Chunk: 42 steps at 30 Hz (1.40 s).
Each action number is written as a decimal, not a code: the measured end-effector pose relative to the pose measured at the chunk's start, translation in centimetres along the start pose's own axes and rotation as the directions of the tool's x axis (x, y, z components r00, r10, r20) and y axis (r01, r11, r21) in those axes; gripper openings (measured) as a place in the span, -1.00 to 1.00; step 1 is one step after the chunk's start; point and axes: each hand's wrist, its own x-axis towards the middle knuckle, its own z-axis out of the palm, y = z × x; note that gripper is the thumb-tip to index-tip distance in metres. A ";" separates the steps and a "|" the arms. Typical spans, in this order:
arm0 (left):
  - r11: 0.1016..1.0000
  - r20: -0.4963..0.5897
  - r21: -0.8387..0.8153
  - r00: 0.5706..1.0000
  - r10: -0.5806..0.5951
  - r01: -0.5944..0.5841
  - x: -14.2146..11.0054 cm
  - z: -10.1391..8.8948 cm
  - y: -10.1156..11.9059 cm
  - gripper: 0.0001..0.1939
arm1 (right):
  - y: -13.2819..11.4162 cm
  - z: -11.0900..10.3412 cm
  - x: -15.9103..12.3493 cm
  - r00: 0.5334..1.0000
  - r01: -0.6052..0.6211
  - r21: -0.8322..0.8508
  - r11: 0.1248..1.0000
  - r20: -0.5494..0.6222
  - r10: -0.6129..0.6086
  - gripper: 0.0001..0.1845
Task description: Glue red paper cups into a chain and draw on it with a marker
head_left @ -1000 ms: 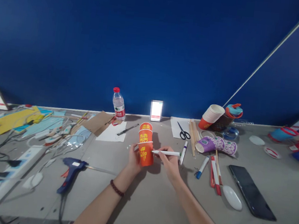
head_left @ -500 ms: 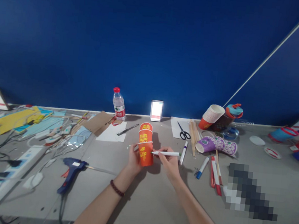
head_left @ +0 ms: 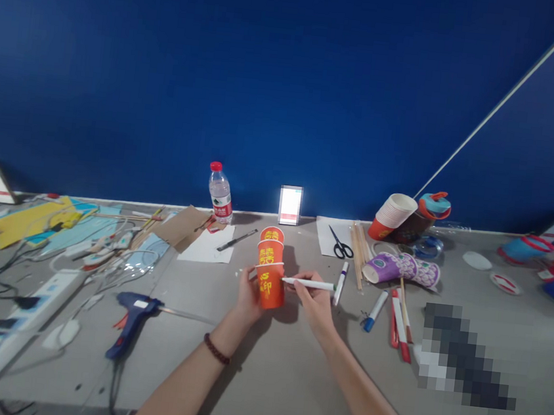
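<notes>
My left hand (head_left: 248,295) is closed around the left side of a red paper cup (head_left: 272,287) with yellow characters on it. Behind that cup stand two more red cups (head_left: 269,253) with yellow double symbols, in a row going away from me. Between the fingers of my right hand (head_left: 314,297) is a white marker (head_left: 311,284), held level, its tip at the right side of the front cup. Whether the tip touches the cup I cannot tell. A second marker (head_left: 341,283) lies just right of my right hand.
Left are a blue glue gun (head_left: 133,324), a power strip (head_left: 29,327) and tangled cables. A water bottle (head_left: 220,195) stands at the back. To the right lie scissors (head_left: 341,244), wooden sticks (head_left: 357,255), purple cups (head_left: 399,268), more markers (head_left: 376,310) and a stack of cups (head_left: 392,216).
The marker has shifted very slightly at the side of the front cup. Both hands keep their grips, and the cups stay nearly in place.
</notes>
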 end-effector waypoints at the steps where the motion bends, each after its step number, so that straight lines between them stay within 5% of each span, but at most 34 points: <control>1: 1.000 -0.001 -0.003 1.000 -0.001 0.001 0.0 0.0 0.0 -0.57 | 0.0 0.0 0.0 1.000 -0.001 0.002 1.000 -0.002 0.001 -0.66; 42: 0.999 0.064 -0.032 0.998 -0.026 0.028 0.0 -0.1 0.0 -0.53 | -0.5 0.3 -0.1 0.997 0.001 0.026 1.000 -0.076 0.001 -0.64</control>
